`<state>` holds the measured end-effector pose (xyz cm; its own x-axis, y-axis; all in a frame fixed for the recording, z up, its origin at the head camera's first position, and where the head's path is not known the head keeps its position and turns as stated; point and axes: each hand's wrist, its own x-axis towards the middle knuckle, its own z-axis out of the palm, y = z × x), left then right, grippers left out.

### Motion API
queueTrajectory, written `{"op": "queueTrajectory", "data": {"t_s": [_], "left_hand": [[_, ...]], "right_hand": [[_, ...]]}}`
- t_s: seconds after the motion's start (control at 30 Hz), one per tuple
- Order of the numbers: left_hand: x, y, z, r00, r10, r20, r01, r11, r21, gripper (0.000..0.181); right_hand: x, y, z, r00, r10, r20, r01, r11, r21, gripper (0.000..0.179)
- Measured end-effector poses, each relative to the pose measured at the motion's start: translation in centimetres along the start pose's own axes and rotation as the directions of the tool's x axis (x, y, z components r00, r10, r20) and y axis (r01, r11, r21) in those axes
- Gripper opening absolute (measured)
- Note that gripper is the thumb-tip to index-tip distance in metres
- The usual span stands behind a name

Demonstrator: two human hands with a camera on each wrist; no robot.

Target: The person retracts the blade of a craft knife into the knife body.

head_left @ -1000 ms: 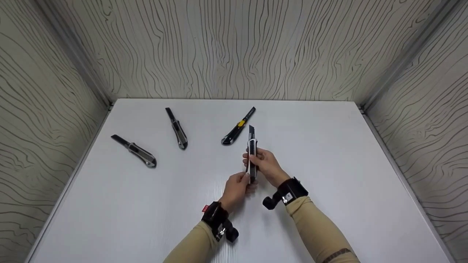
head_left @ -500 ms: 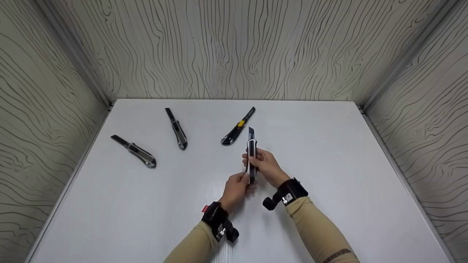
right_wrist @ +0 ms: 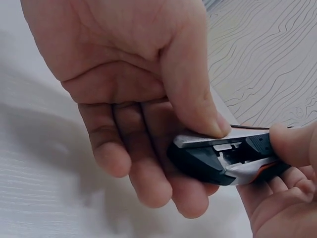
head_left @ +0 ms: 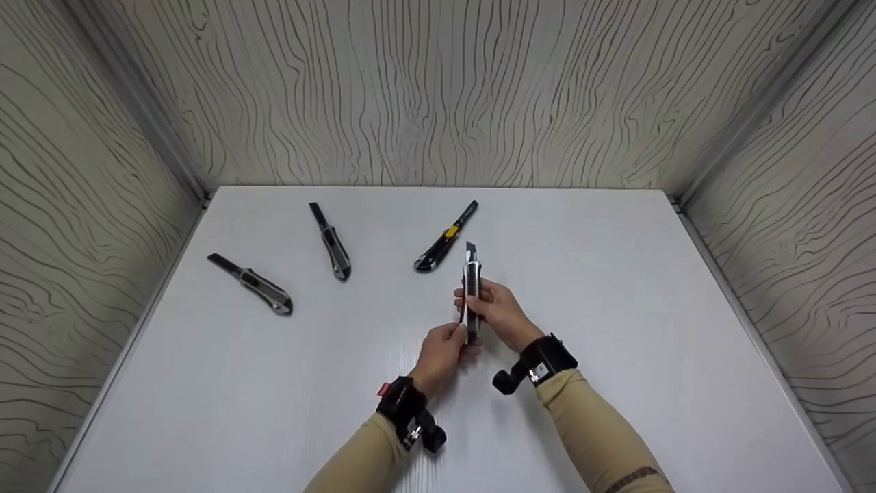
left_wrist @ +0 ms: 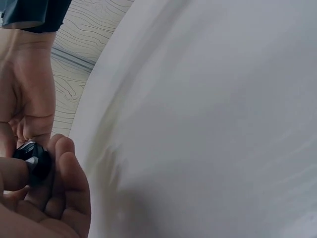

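Observation:
In the head view a snap-off utility knife [head_left: 472, 287] is held off the table, blade pointing away from me. My right hand [head_left: 504, 313] grips the middle of its handle, thumb on the slider side. My left hand [head_left: 441, 355] pinches the knife's rear end between thumb and fingers. A length of blade [head_left: 470, 251] shows beyond the handle's front. In the right wrist view the left thumb [right_wrist: 218, 121] presses the silver-edged body beside the black end cap [right_wrist: 195, 161], while the right thumb [right_wrist: 292, 144] lies by the dark slider. The left wrist view shows just the knife's end [left_wrist: 37, 161].
On the white table [head_left: 602, 274] lie a black and yellow utility knife [head_left: 445, 238] just past the hands, and two grey ones, one knife [head_left: 332, 243] at back left and another knife [head_left: 252, 282] at far left. Patterned walls [head_left: 410, 89] enclose three sides.
The held knife's blade has slid a little back toward its handle, so less sticks out. My right thumb has moved slightly toward me along the handle. The left hand has hardly moved.

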<state>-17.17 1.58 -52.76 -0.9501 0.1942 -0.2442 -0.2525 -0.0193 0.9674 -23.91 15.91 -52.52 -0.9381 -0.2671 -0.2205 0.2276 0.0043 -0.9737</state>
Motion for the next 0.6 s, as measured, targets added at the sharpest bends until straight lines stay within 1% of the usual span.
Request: {"op": "queueTrajectory", "data": {"t_s": [0.1, 0.17, 0.27, 0.33, 0.47, 0.6], "left_hand": [[1.1, -1.4, -0.1, 1.000, 0.007, 0.020, -0.007, 1.000, -0.010, 0.034], [1.5, -2.1, -0.3, 0.999, 0.010, 0.037, -0.010, 1.000, -0.017, 0.035], [1.5, -2.1, -0.5, 0.998, 0.018, 0.068, -0.015, 0.999, -0.043, 0.035], [1.5, -2.0, -0.6, 0.997, 0.012, 0.082, -0.006, 0.998, -0.070, 0.035], [1.4, -2.3, -0.7, 0.996, -0.016, 0.090, 0.025, 0.995, -0.101, 0.037], [1.2, -2.5, -0.7, 0.997, -0.007, 0.072, 0.015, 0.993, -0.115, 0.036]], "right_hand": [[0.0, -0.1, -0.1, 1.000, 0.004, -0.002, -0.004, 1.000, 0.007, 0.046], [0.0, -0.2, -0.1, 1.000, 0.009, -0.004, -0.009, 1.000, 0.012, 0.046], [0.1, -0.3, -0.1, 1.000, 0.006, -0.004, -0.006, 1.000, 0.018, 0.046], [0.2, -0.4, 0.0, 1.000, 0.005, -0.008, -0.005, 1.000, 0.018, 0.046], [0.3, -0.4, 0.1, 1.000, -0.001, -0.019, 0.002, 1.000, 0.016, 0.045], [0.4, -0.2, 0.1, 1.000, 0.001, 0.007, -0.001, 1.000, 0.004, 0.047]]}}
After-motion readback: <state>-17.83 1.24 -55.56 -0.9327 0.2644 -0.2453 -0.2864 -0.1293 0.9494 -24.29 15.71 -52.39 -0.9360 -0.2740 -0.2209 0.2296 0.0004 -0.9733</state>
